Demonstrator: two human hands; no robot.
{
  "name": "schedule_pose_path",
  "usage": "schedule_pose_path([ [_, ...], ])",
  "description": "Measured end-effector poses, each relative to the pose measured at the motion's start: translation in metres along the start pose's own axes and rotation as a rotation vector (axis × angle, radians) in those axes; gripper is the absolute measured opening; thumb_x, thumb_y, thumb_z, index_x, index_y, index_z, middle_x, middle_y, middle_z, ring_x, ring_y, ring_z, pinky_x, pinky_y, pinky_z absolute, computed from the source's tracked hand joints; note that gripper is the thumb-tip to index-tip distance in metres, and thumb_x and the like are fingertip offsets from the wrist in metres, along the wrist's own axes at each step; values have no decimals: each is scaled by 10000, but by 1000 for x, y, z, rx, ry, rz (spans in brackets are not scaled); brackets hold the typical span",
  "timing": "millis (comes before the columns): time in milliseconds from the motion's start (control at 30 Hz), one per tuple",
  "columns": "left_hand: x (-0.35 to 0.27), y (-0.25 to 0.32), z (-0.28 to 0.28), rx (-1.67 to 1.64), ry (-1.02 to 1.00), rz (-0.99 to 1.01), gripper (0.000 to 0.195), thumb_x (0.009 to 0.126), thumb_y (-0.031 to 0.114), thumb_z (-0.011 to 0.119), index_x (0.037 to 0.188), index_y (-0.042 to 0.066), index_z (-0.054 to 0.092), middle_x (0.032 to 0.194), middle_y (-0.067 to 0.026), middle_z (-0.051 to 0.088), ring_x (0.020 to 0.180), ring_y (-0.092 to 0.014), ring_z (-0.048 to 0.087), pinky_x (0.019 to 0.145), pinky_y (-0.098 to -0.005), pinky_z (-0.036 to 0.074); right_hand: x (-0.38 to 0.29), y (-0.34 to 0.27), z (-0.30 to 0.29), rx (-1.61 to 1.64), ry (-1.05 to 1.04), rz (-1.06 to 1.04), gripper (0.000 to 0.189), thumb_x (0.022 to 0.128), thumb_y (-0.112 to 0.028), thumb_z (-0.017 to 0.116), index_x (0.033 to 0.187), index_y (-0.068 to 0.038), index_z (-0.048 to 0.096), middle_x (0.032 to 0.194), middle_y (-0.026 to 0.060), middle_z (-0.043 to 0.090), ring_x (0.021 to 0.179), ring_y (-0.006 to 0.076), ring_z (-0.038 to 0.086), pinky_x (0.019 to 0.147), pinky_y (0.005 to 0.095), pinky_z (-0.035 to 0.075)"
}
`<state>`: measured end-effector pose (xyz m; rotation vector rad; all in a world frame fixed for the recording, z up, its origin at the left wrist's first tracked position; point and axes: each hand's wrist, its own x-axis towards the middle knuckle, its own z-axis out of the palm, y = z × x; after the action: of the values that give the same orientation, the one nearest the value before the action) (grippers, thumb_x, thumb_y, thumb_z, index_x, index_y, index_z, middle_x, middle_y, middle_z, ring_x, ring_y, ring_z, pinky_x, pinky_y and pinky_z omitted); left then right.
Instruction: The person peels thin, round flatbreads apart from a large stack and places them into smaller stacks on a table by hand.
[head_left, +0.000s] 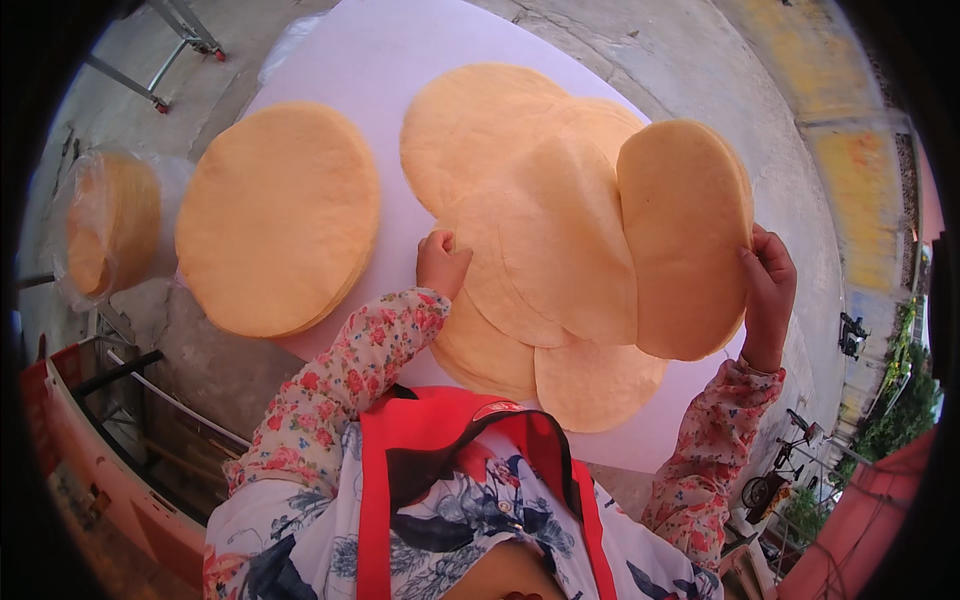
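Observation:
Thin round yellow sheets, like flatbreads or wrappers, lie in overlapping piles on a white-topped table. My right hand pinches the outer edge of a folded-up stack of sheets, thumb on the near face. That stack bends upward along a crease at the right of the pile. My left hand has its fingers curled at the left rim of a loose top sheet; the fingertips are partly hidden. Below the hands, more sheets spread towards my red apron.
A neat round stack of the same sheets stands on the table's left side. Beyond it is a plastic-wrapped stack. A metal frame on castors stands at upper left, a red-sided metal structure at lower left. A bicycle is at lower right.

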<state>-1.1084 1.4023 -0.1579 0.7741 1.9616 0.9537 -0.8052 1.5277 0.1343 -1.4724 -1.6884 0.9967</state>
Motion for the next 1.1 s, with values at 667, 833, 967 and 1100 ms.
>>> schedule_pose_path([
  [667, 21, 46, 77, -318, -132, -288, 340, 722, 194, 666, 957, -38, 581, 831, -123, 606, 667, -184, 573, 623, -337, 476, 10, 154, -70, 553, 258, 255, 42, 863, 21, 560, 901, 12, 574, 882, 95, 655, 789, 168, 633, 742, 279, 532],
  [833, 21, 16, 83, -215, -306, -160, 203, 743, 186, 648, 749, -10, 600, 625, -88, 591, 581, -173, 566, 558, -345, 443, 40, 162, -136, 579, 291, 266, 72, 867, 13, 550, 934, 28, 573, 929, 127, 662, 832, 212, 646, 763, 315, 550],
  [967, 14, 13, 69, -86, -268, -156, 193, 760, 178, 629, 743, -11, 598, 628, -82, 609, 571, -180, 573, 563, -341, 442, 78, 110, -222, 434, 255, 130, 70, 873, 7, 552, 935, 9, 583, 944, 120, 662, 830, 204, 643, 765, 305, 544],
  [1100, 6, 3, 69, -216, -264, -231, 217, 833, 210, 592, 763, 5, 604, 637, -79, 612, 569, -148, 582, 516, -312, 461, 92, 31, -195, 247, 106, -29, 67, 886, -7, 570, 944, -20, 600, 944, 55, 652, 843, 125, 612, 768, 241, 502],
])
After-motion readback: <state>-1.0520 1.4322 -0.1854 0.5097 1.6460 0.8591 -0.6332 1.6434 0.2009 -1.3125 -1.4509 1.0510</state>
